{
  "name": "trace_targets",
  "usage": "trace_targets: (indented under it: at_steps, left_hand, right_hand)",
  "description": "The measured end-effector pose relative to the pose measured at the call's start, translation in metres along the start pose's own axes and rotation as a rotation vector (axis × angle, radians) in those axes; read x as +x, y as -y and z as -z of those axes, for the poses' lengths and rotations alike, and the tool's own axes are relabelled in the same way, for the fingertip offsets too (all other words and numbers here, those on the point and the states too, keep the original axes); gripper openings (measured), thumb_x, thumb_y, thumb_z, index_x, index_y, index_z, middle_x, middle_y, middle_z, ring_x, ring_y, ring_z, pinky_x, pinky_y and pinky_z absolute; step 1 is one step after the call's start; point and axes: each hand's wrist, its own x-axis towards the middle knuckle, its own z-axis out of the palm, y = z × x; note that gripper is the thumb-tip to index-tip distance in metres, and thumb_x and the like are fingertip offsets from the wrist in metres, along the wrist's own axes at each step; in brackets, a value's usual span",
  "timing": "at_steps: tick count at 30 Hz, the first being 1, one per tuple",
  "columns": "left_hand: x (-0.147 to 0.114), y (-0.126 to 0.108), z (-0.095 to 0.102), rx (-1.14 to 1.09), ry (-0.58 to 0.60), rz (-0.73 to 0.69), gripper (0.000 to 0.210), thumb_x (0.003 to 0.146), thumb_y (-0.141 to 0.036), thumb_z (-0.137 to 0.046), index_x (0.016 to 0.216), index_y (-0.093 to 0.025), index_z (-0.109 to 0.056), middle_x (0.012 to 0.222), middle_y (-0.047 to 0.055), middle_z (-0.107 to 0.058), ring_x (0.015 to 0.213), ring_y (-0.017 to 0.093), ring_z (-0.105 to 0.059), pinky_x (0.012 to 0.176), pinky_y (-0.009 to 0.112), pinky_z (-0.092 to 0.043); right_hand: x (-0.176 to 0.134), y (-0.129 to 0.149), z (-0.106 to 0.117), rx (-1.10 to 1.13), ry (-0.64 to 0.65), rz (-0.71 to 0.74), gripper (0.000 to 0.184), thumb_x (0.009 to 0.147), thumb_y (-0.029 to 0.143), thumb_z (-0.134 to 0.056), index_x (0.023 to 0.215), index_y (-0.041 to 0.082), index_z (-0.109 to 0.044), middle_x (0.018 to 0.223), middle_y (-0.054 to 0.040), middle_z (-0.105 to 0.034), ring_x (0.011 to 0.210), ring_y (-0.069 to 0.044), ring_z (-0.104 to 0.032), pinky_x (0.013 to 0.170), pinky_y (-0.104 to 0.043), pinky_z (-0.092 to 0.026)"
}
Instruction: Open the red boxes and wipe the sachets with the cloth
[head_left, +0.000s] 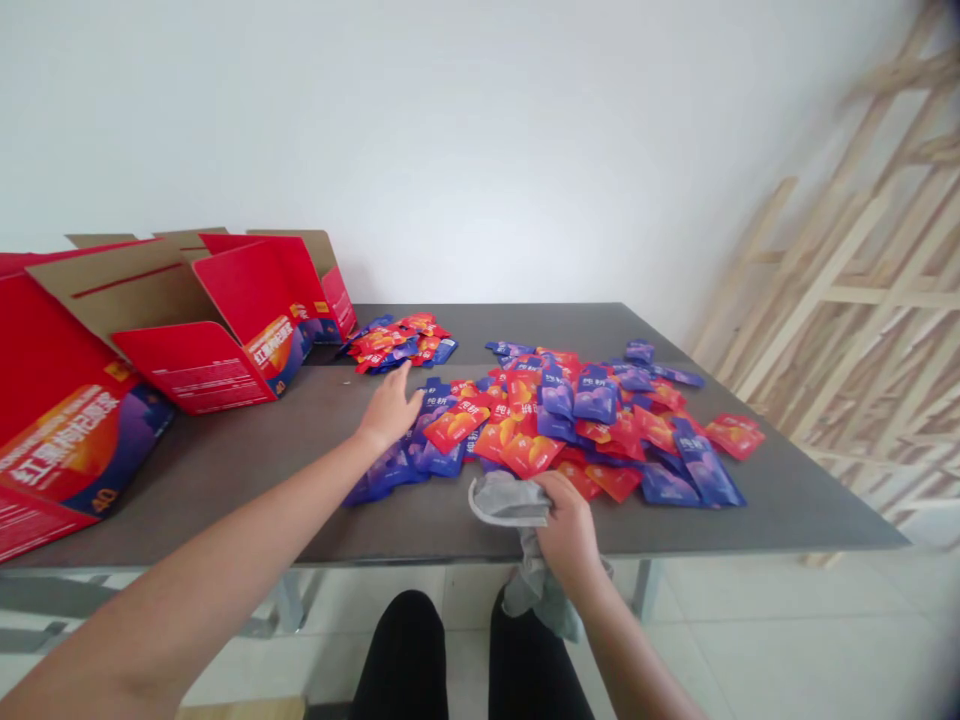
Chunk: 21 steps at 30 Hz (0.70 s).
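My right hand (568, 525) grips a grey cloth (510, 498) at the table's front edge, and part of the cloth hangs down below the tabletop. My left hand (388, 408) reaches over the left end of a large pile of red and purple sachets (529, 410), fingers stretched forward with nothing visible in them. Purple sachets (390, 468) lie just beside and under that hand; whether it touches them I cannot tell. Beyond its fingertips sits a smaller heap of red and purple sachets (401, 340).
Open red cartons (225, 345) with raised flaps stand in a row along the left of the dark grey table (247, 455). A stack of wooden frames (847, 290) leans against the white wall at the right. One red sachet (735, 436) lies near the right edge.
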Motion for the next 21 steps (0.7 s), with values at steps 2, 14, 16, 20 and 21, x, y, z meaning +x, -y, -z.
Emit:
trace_targets:
  at_steps: [2, 14, 16, 20, 21]
  left_hand:
    - [0.021, 0.030, 0.002, 0.060, -0.060, 0.081, 0.065, 0.095, -0.032, -0.043, 0.150, -0.003, -0.025, 0.153, 0.023, -0.038, 0.142, 0.030, -0.037, 0.116, 0.040, -0.031]
    - [0.137, 0.106, -0.034, 0.299, 0.108, 0.071, 0.097, 0.079, -0.066, -0.059, 0.154, -0.013, -0.026, 0.160, 0.023, -0.025, 0.144, 0.044, -0.026, 0.113, 0.059, -0.024]
    - [0.145, 0.106, -0.037, 0.313, 0.157, 0.001, 0.084, 0.086, -0.054, -0.057, 0.154, -0.014, -0.026, 0.156, 0.020, -0.036, 0.140, 0.037, -0.037, 0.113, 0.047, -0.030]
    - [0.146, 0.105, -0.036, 0.362, 0.224, -0.059, 0.073, 0.089, -0.028, -0.052, 0.154, -0.013, -0.024, 0.146, 0.020, -0.050, 0.125, 0.033, -0.055, 0.102, 0.039, -0.042]
    - [0.144, 0.104, -0.035, 0.376, 0.233, -0.061, 0.072, 0.089, -0.025, -0.050, 0.154, -0.013, -0.024, 0.143, 0.021, -0.052, 0.123, 0.033, -0.057, 0.099, 0.039, -0.045]
  right_hand:
    - [-0.002, -0.007, -0.004, -0.016, 0.045, -0.008, 0.030, 0.070, 0.008, -0.048, 0.086, 0.018, -0.071, 0.090, -0.0070, -0.070, 0.086, -0.021, -0.065, 0.077, -0.029, -0.049]
    - [-0.010, -0.015, -0.007, -0.046, 0.083, -0.023, 0.026, 0.076, 0.011, -0.051, 0.086, 0.022, -0.072, 0.090, -0.0069, -0.070, 0.078, -0.019, -0.067, 0.067, -0.023, -0.052]
    - [-0.011, -0.017, -0.006, -0.061, 0.088, -0.004, 0.024, 0.077, 0.012, -0.053, 0.087, 0.022, -0.072, 0.089, -0.0062, -0.071, 0.078, -0.018, -0.068, 0.066, -0.022, -0.052]
    - [-0.010, -0.020, -0.005, -0.083, 0.069, 0.016, 0.022, 0.077, 0.013, -0.054, 0.084, 0.022, -0.072, 0.088, -0.0051, -0.071, 0.078, -0.018, -0.069, 0.066, -0.021, -0.053]
    - [-0.010, -0.019, -0.005, -0.088, 0.071, 0.015, 0.022, 0.076, 0.013, -0.055, 0.084, 0.022, -0.072, 0.088, -0.0051, -0.071, 0.078, -0.018, -0.069, 0.066, -0.021, -0.053]
